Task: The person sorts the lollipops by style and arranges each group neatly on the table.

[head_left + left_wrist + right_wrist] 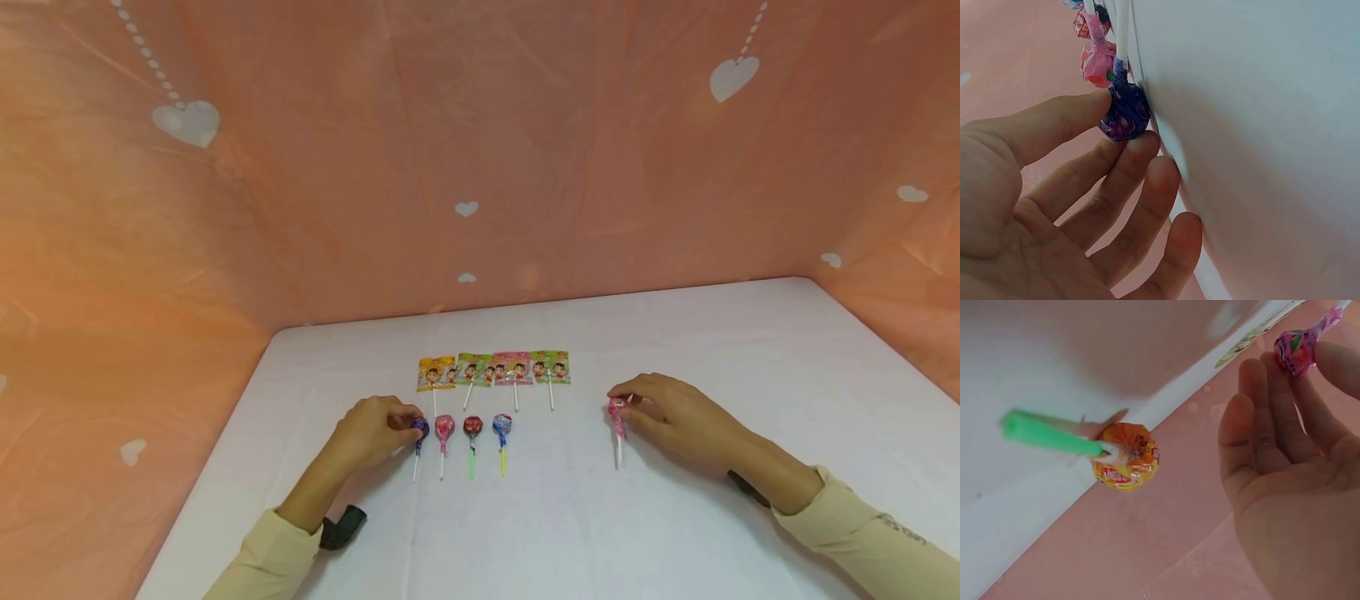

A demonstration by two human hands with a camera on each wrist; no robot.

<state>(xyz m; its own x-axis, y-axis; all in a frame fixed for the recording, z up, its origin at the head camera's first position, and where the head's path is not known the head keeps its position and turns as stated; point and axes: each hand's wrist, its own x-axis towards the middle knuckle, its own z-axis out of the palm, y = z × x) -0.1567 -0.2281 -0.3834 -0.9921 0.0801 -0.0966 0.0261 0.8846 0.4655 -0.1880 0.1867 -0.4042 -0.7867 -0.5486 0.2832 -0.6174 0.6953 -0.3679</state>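
Note:
My left hand [375,432] pinches the round head of a purple-wrapped lollipop [1125,112] at the left end of a row. Beside it lie a pink lollipop [445,427], a red one on a green stick [472,427] and a blue one on a yellow stick [502,423]. Farther right, my right hand [678,417] holds another pink lollipop [1295,353] by its head between thumb and fingers, its white stick pointing toward me. An orange-and-yellow lollipop [1127,456] with a green stick shows in the right wrist view; the right arm hides it from the head view.
Behind the row lie several flat-packed lollipops: a yellow packet [433,375], a pink packet [513,368] and green ones [551,367]. All rest on a white-covered table [525,533]. Orange cloth with white hearts [525,167] rises at the back and sides.

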